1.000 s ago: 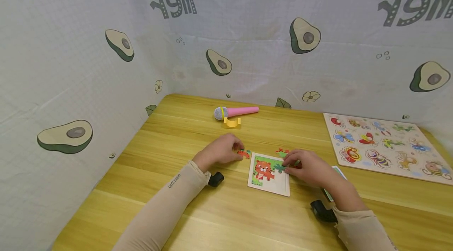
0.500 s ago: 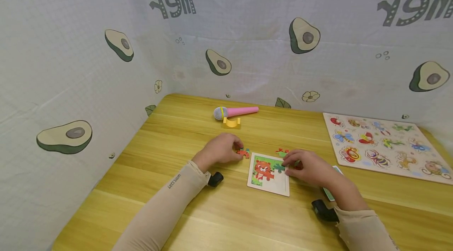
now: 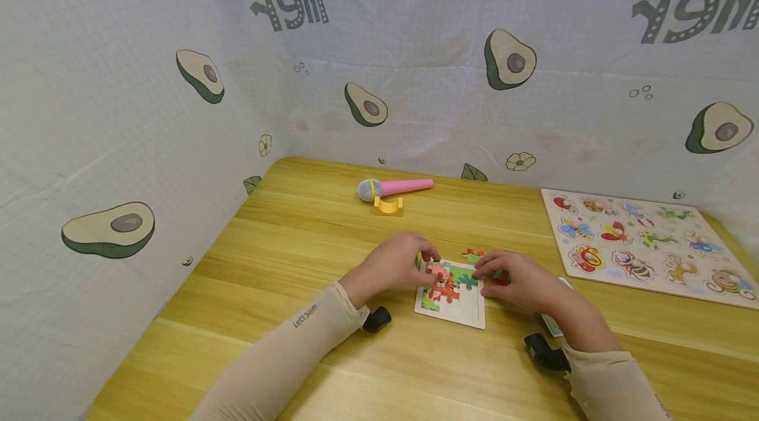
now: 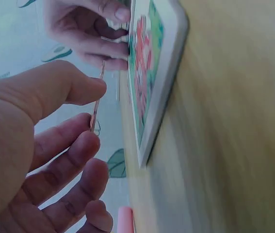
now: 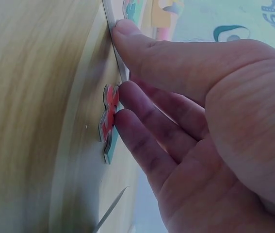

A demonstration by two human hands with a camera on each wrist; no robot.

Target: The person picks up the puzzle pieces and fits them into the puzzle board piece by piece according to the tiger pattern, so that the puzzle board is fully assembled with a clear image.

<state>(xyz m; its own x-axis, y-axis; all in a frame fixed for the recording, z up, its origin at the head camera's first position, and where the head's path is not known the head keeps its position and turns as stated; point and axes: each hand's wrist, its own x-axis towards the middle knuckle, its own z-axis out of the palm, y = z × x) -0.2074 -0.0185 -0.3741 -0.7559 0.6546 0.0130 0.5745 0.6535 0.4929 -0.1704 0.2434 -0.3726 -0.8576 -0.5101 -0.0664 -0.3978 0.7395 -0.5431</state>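
Note:
My left hand point(image 3: 394, 266) is over the upper left of a square tiger jigsaw board point(image 3: 465, 319). It pinches a thin, mostly red jigsaw piece point(image 4: 97, 109) between thumb and fingers, edge-on and above the board in the left wrist view. Several pieces lie in the board, forming a tiger's face and green surroundings; its lower right shows bare backing. My right hand point(image 3: 522, 282) rests at the board's right edge, thumb touching that edge. Its other fingertips lie beside a loose red and green piece point(image 5: 109, 114), touching or nearly so. Another loose red and green piece point(image 3: 473, 255) lies behind the board.
A pink toy microphone point(image 3: 397, 188) and a yellow arched block point(image 3: 388, 207) lie at the back. A large insect puzzle board point(image 3: 649, 246) occupies the right side. A green-faced card or flat box point(image 3: 553, 325) is partly hidden under my right forearm.
My left hand has moved right, carrying the red piece from beside the board to above its upper left. The right hand has stayed almost still at the right edge.

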